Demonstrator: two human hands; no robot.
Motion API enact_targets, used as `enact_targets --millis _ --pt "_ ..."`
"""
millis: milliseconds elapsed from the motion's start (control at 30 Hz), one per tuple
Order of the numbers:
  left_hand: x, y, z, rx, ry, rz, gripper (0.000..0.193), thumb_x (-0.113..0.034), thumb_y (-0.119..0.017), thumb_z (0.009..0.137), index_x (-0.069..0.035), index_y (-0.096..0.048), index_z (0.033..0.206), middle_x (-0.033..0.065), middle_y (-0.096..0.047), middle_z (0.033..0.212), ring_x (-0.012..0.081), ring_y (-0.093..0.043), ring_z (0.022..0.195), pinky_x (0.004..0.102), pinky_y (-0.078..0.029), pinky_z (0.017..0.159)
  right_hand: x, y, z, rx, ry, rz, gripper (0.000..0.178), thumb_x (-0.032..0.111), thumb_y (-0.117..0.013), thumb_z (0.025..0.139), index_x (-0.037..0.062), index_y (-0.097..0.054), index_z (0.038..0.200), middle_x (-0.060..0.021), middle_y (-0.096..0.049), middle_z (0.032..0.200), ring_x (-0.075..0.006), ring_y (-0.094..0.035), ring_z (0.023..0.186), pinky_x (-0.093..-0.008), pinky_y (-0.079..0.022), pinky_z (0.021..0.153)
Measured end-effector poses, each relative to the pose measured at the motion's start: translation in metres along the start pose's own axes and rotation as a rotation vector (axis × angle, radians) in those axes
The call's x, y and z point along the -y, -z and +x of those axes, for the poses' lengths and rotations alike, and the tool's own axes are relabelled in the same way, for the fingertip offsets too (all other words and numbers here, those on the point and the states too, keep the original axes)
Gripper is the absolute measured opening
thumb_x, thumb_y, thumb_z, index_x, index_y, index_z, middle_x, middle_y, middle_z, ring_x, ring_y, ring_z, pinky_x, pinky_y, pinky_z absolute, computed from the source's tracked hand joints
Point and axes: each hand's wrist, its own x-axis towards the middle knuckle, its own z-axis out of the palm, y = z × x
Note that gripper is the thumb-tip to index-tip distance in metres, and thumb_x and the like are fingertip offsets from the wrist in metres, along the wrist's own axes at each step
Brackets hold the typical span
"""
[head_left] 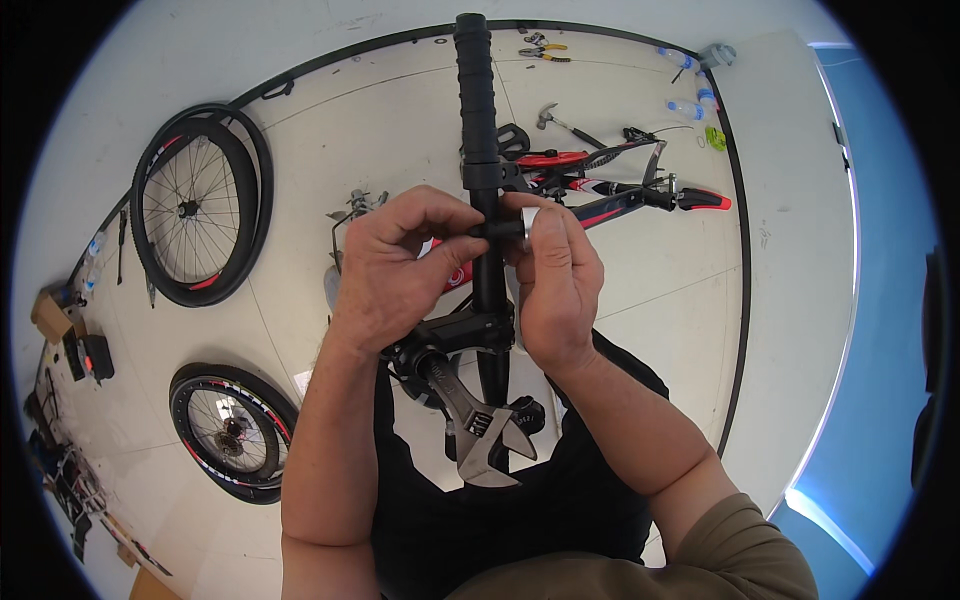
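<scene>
Upright in front of me stands a black handlebar (489,285) with a ribbed grip (475,95) at its far end. My left hand (390,265) pinches the black end of a small part lying across the bar, thumb and forefinger closed. From the other side my right hand (560,285) is closed around the same small part (528,226), which has a silver rim; its kind is not clear. Below the hands, a black stem (455,332) clamps the bar. A large adjustable wrench (465,410) rests against the stem, jaws toward me.
On the pale floor beyond lies a red and black bicycle frame (610,208). Two wheels, one upper (142,215) and one lower (180,410), lie to the left. Pliers (545,57), a hammer (570,128) and plastic bottles (685,110) are farther off. A cardboard box (53,318) stands far left.
</scene>
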Motion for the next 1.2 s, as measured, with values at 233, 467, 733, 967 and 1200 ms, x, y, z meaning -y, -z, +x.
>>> enact_targets --millis 233,467,733,967,1200 --pt "-0.0055 -0.0009 0.0005 0.001 0.050 0.056 0.023 0.010 -0.077 0.082 0.000 -0.070 0.102 0.0037 -0.071 0.092 0.0105 -0.067 0.088 0.0263 -0.055 0.080 -0.0014 -0.0034 -0.0009 -0.028 0.012 0.084 0.036 0.023 -0.041 0.113 -0.0045 -0.057 0.128 -0.0131 -0.063 0.121 -0.0167 -0.061 0.107 -0.0339 -0.051 0.097" --pt "-0.0025 -0.0005 0.0010 0.013 -0.024 0.065 0.026 0.013 -0.077 0.079 0.004 -0.072 0.103 0.0074 -0.069 0.096 0.0139 -0.065 0.089 0.0278 -0.053 0.082 0.0046 -0.0067 0.0024 -0.082 0.209 -0.150 0.020 0.006 -0.057 0.105 -0.0017 -0.063 0.122 -0.0093 -0.059 0.120 -0.0104 -0.057 0.102 -0.0239 -0.047 0.089" --pt "-0.0051 -0.0028 0.0022 0.044 -0.089 0.099 0.029 0.013 -0.079 0.078 0.001 -0.074 0.104 0.0098 -0.069 0.097 0.0179 -0.066 0.090 0.0294 -0.053 0.080 0.0042 -0.0020 0.0034 -0.059 0.207 -0.155 0.019 0.009 -0.061 0.103 -0.0021 -0.064 0.119 -0.0079 -0.062 0.108 -0.0111 -0.057 0.091 -0.0252 -0.048 0.084" --pt "-0.0066 -0.0038 0.0010 0.031 -0.102 0.184 0.028 0.011 -0.079 0.078 0.000 -0.074 0.103 0.0091 -0.070 0.095 0.0175 -0.067 0.088 0.0289 -0.053 0.078 0.0024 -0.0070 -0.0013 -0.066 0.166 -0.032 0.028 0.008 -0.061 0.102 -0.0048 -0.059 0.127 -0.0089 -0.061 0.111 -0.0123 -0.057 0.093 -0.0259 -0.048 0.086" --pt "-0.0040 -0.0051 0.0023 0.016 -0.170 0.203 0.027 0.011 -0.079 0.078 0.000 -0.074 0.102 0.0090 -0.070 0.093 0.0165 -0.067 0.083 0.0279 -0.053 0.073 0.0036 0.0000 -0.0001 -0.049 0.295 -0.235 0.031 0.001 -0.062 0.097 -0.0043 -0.059 0.127 -0.0120 -0.061 0.117 -0.0152 -0.059 0.096 -0.0275 -0.049 0.087"
